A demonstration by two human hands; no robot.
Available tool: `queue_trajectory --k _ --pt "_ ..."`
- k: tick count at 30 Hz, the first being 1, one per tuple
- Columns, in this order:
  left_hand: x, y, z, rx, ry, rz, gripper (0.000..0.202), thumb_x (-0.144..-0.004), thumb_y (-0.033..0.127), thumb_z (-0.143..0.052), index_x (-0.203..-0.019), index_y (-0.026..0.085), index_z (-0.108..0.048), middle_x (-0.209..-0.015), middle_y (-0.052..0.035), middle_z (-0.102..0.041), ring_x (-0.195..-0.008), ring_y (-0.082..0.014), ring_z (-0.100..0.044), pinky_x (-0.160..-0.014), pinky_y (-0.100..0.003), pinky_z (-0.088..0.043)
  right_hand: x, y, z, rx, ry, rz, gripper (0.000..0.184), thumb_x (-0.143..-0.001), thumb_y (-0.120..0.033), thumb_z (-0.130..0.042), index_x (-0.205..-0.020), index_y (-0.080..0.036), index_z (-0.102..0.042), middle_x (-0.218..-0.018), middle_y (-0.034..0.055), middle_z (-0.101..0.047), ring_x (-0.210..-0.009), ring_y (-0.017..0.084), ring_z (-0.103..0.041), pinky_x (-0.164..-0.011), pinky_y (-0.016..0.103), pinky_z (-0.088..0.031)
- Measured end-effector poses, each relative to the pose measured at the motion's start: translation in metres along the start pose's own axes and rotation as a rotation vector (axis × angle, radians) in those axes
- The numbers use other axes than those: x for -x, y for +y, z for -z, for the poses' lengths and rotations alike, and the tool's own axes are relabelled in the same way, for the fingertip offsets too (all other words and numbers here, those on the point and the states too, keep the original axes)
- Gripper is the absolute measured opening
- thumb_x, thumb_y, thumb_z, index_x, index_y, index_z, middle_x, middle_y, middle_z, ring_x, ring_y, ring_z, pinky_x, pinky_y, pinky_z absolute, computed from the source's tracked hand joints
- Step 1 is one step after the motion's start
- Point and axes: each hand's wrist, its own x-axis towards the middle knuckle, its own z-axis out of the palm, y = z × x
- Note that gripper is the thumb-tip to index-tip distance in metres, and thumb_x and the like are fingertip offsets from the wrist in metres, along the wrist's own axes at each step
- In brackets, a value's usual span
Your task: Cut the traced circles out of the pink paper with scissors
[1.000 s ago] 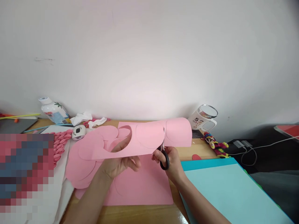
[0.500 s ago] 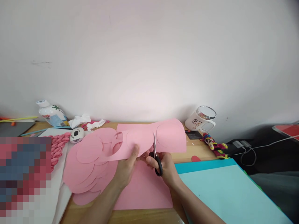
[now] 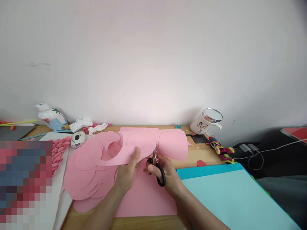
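Note:
My left hand (image 3: 128,172) pinches the lower edge of a pink paper sheet (image 3: 144,143), thumb on top. The sheet carries drawn circle outlines, has a round hole at its left, and curls at its right end. Black-handled scissors (image 3: 160,174) sit in my right hand (image 3: 169,175), their blades partly spread at a slit in the sheet between two outlines. A pile of cut pink paper circles (image 3: 81,175) lies left of my hands. Under my hands is another flat pink sheet (image 3: 148,198).
A white mug (image 3: 203,123) stands at the back right near a small doll figure (image 3: 220,149). Light-blue boards (image 3: 220,195) lie at the right. A white bottle (image 3: 52,118), crumpled tissues (image 3: 81,124) and a small white device (image 3: 78,139) are at the left.
The scissors have drawn back down and toward me, with their handles spread wider. The sheet's right end has curled lower, uncovering a small teal round thing on the desk behind it.

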Motion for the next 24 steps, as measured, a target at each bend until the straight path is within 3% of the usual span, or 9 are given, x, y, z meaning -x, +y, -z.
queue_trajectory --k 6,12,19,24 --pt "-0.001 0.005 -0.003 0.054 0.036 -0.007 0.042 -0.076 0.032 -0.06 -0.116 0.021 -0.052 -0.113 -0.0065 -0.063 -0.108 -0.025 -0.056 -0.091 -0.041 -0.046 -0.001 -0.005 0.0 0.082 -0.022 -0.042 0.041 -0.061 -0.041 -0.075 -0.084 -0.018 -0.051 -0.066 -0.0026 -0.047 -0.058 0.011 -0.039 -0.052 0.023 -0.03" --pt "-0.002 0.006 -0.001 0.02 0.049 -0.017 0.044 -0.075 0.041 -0.06 -0.113 0.02 -0.054 -0.106 -0.0074 -0.066 -0.103 -0.0257 -0.059 -0.089 -0.042 -0.047 0.001 -0.005 0.0 0.063 -0.083 -0.003 0.037 -0.064 -0.042 -0.073 -0.081 -0.019 -0.049 -0.068 -0.0025 -0.048 -0.059 0.011 -0.039 -0.057 0.024 -0.033" --pt "-0.003 -0.014 0.011 -0.25 0.138 -0.085 0.045 -0.071 0.035 -0.066 -0.113 0.023 -0.055 -0.115 -0.0037 -0.062 -0.112 -0.0235 -0.051 -0.096 -0.034 -0.04 0.0 -0.004 0.001 0.112 0.005 0.04 0.027 -0.077 -0.043 -0.059 -0.076 -0.016 -0.053 -0.071 0.0019 -0.051 -0.069 0.016 -0.048 -0.071 0.03 -0.04" --pt "-0.001 -0.005 0.008 -0.231 0.033 -0.085 0.046 -0.071 0.035 -0.065 -0.114 0.02 -0.055 -0.113 -0.0064 -0.062 -0.113 -0.0241 -0.051 -0.098 -0.037 -0.037 -0.002 -0.006 -0.002 0.227 0.09 0.252 0.027 -0.072 -0.043 -0.064 -0.08 -0.02 -0.051 -0.072 0.0005 -0.051 -0.069 0.017 -0.049 -0.068 0.029 -0.042"
